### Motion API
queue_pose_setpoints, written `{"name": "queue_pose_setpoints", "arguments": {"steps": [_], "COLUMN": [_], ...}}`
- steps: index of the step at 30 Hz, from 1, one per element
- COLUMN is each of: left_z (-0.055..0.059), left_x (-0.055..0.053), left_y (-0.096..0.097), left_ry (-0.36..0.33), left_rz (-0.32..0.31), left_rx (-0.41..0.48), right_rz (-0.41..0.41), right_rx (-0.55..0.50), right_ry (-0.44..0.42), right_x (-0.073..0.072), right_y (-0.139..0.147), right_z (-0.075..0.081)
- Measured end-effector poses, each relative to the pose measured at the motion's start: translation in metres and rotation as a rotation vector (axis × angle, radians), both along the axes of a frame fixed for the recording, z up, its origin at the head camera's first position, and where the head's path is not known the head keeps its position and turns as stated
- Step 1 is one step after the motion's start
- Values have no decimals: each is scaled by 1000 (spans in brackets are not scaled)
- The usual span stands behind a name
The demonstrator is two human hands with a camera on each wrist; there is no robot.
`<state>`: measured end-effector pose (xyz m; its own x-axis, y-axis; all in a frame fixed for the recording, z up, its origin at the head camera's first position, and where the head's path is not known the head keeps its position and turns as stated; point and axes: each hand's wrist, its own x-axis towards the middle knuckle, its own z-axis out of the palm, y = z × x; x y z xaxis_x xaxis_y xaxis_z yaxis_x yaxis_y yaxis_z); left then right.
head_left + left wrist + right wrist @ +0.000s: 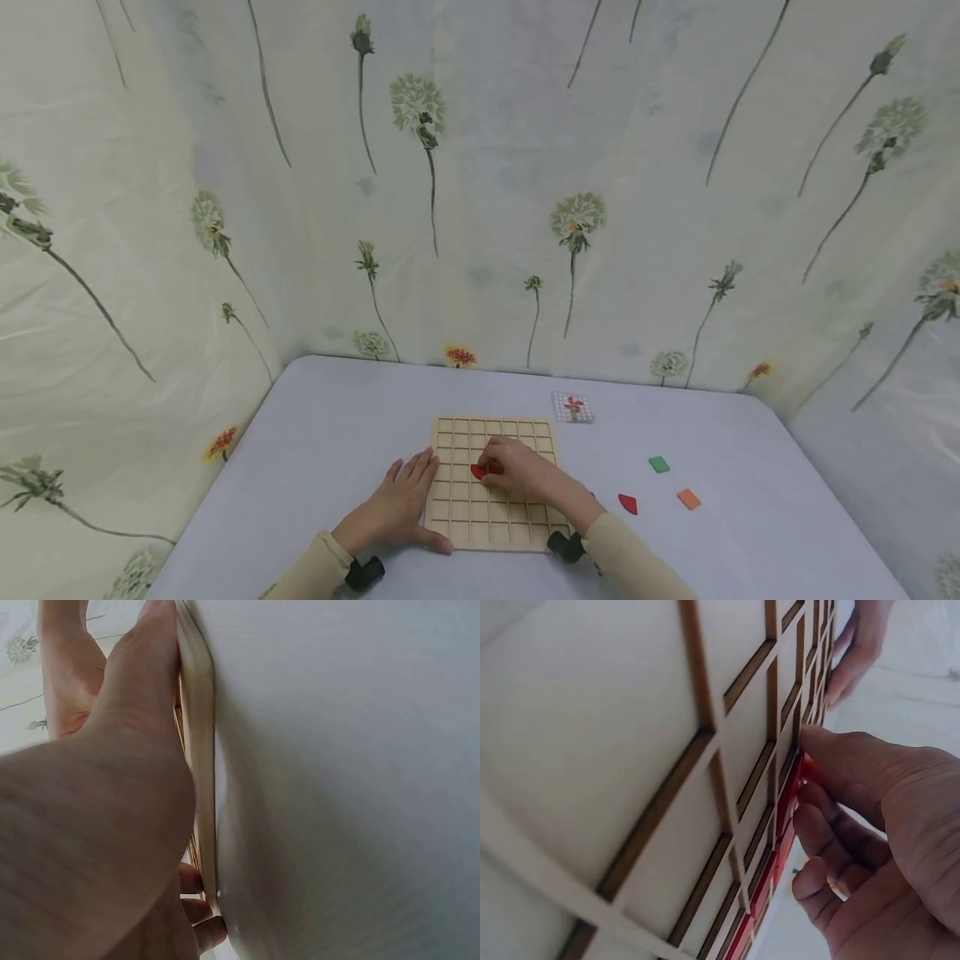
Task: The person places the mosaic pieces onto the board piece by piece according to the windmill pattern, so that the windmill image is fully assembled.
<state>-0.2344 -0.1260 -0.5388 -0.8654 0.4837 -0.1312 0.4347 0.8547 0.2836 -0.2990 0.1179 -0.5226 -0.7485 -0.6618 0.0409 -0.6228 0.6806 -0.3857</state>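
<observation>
White tabletop (337,417), two hands (401,504) (525,471), red piece (477,472) at right fingertips (817,740)

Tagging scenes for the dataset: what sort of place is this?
Probably an improvised tabletop recording booth: a pale table backed and flanked by dandelion-print sheeting, with a gridded board on it. The wider room is out of view.

Your left grip (399,504): palm down, fingers (412,471) straight, angled forward, thumb (433,540) stretched toward right. Your right grip (519,468): thumb and index finger meeting in pinch, other fingers (829,836) loosely bent toward palm. Your left forearm (306,573) and right forearm (637,560): pale-sleeved, angled inward from lower edge, wrists well apart.
</observation>
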Motion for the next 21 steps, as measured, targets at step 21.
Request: {"name": "queue_pose_setpoints", "arguments": {"steps": [21], "left_z": [-1], "left_x": [0], "left_y": [1], "left_ry": [-8], "left_rz": [0], "left_rx": [30], "right_rz": [-90], "right_rx": [-83], "right_ry": [-38], "right_x": [17], "right_y": [30], "right_z": [16]}}
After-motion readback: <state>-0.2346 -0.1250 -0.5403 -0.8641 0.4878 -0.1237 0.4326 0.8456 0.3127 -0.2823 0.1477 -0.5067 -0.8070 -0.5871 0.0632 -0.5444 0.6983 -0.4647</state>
